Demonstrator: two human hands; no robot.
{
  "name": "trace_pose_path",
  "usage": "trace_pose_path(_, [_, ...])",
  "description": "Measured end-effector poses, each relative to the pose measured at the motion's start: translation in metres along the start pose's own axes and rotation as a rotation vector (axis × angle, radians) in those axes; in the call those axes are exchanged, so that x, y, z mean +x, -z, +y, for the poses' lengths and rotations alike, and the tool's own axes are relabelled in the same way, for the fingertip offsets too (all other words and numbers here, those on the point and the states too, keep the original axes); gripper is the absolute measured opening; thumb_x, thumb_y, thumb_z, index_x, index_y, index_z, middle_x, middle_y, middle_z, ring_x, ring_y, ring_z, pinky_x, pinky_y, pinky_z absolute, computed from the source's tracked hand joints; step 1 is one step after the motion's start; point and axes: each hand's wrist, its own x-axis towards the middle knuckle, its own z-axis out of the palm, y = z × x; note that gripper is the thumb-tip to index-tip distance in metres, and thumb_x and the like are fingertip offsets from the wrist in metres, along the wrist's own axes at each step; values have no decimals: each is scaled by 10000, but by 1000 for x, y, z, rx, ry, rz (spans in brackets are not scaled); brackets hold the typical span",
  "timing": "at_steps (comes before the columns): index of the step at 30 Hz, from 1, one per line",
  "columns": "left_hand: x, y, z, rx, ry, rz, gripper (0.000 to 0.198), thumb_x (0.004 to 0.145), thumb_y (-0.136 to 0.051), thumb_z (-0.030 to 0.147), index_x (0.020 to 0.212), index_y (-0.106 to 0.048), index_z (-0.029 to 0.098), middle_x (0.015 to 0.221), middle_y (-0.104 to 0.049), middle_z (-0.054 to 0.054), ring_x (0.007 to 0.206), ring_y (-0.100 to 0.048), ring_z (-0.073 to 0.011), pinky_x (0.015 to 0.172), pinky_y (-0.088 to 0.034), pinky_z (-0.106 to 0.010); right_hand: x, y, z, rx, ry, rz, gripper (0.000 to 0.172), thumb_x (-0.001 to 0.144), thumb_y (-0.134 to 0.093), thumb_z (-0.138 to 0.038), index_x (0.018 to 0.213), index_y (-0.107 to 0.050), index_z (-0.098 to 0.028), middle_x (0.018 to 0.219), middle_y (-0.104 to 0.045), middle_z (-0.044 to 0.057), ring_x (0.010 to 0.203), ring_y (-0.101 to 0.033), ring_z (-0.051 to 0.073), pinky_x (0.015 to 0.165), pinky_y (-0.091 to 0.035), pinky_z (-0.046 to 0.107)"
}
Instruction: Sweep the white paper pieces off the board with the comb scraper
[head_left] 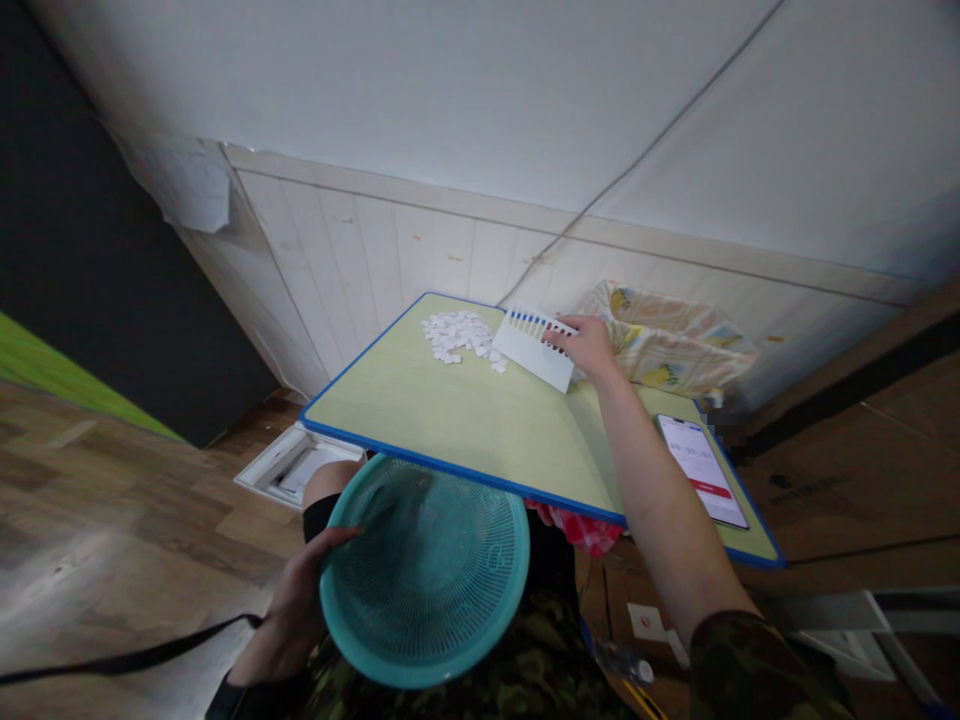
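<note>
My left hand [304,585] grips the rim of a teal plastic colander [427,560], which is tilted over my lap below the table's front edge; no contents show in it. Over the table, my right hand [589,345] holds a white card with a row of slots along its top edge [534,350], my fingers closed at its right end. Beside the card's left end lies a loose pile of small white pieces [457,335], spread on the yellow-green tabletop. The card's lower edge is close to the table; whether it touches I cannot tell.
A blue-edged table [450,420] stands against the white wall. At its back right is a fabric-lined basket [667,345], with a phone [701,470] nearer me. A white open box [292,465] is on the floor at left, and a plastic bottle [622,660] lies below right.
</note>
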Motion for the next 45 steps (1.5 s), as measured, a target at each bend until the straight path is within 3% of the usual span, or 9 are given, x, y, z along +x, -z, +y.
trace_pose_path(3, [0, 1, 0, 4, -11, -1, 114, 771, -612, 101, 797, -713, 57, 618, -757, -128, 512, -695, -235, 570, -598, -348, -1, -2, -3, 50, 9, -83, 362, 689, -702, -367, 975, -765, -154, 761, -734, 38, 651, -639, 190, 555, -455, 259])
trace_pose_path(8, [2, 3, -1, -12, 21, 3, 96, 759, -631, 107, 741, -716, 67, 599, -753, -121, 483, -683, -230, 550, -597, -344, -3, -6, -8, 66, 34, -54, 361, 721, -683, -384, 995, -759, -162, 853, -743, 53, 737, -648, 202, 599, -470, 263])
trace_pose_path(13, [4, 4, -2, 1, 11, -7, 87, 761, -635, 118, 733, -716, 101, 590, -752, -101, 477, -680, -222, 529, -590, -326, -7, -10, -18, 71, 56, -136, 342, 719, -690, -372, 970, -762, -151, 816, -738, 54, 705, -637, 189, 584, -455, 254])
trace_pose_path(20, [6, 6, -2, -9, 19, 4, 88, 757, -631, 100, 738, -716, 111, 607, -759, -104, 480, -682, -226, 536, -594, -336, -5, 7, -16, 115, 23, -233, 372, 671, -723, -370, 952, -764, -131, 758, -729, 55, 623, -627, 178, 539, -446, 253])
trace_pose_path(24, [5, 3, -1, 2, 21, 25, 95, 759, -626, 104, 726, -714, 95, 590, -750, -120, 472, -680, -234, 529, -593, -340, 1, 13, 0, 63, -56, -151, 370, 653, -727, -363, 938, -763, -129, 723, -725, 58, 596, -627, 183, 521, -448, 259])
trace_pose_path(28, [0, -1, 1, -15, 41, 18, 98, 750, -623, 92, 737, -718, 75, 582, -744, -131, 477, -682, -242, 529, -591, -339, 2, 4, 5, 28, -54, -53, 353, 682, -694, -351, 960, -763, -146, 770, -738, 54, 660, -645, 194, 554, -463, 262])
trace_pose_path(39, [3, 2, -1, 21, 13, 5, 66, 739, -654, 111, 785, -701, 98, 610, -756, -108, 499, -686, -235, 573, -601, -350, -5, 1, -15, 77, 43, -162, 360, 692, -698, -388, 945, -765, -141, 776, -728, 40, 693, -637, 191, 577, -456, 252])
trace_pose_path(45, [0, 0, -1, 7, 15, 1, 95, 753, -631, 104, 815, -696, 72, 606, -754, -122, 502, -691, -239, 552, -595, -341, -1, 15, -6, 139, -51, -152, 399, 635, -750, -386, 940, -762, -130, 749, -724, 53, 607, -622, 176, 524, -443, 253])
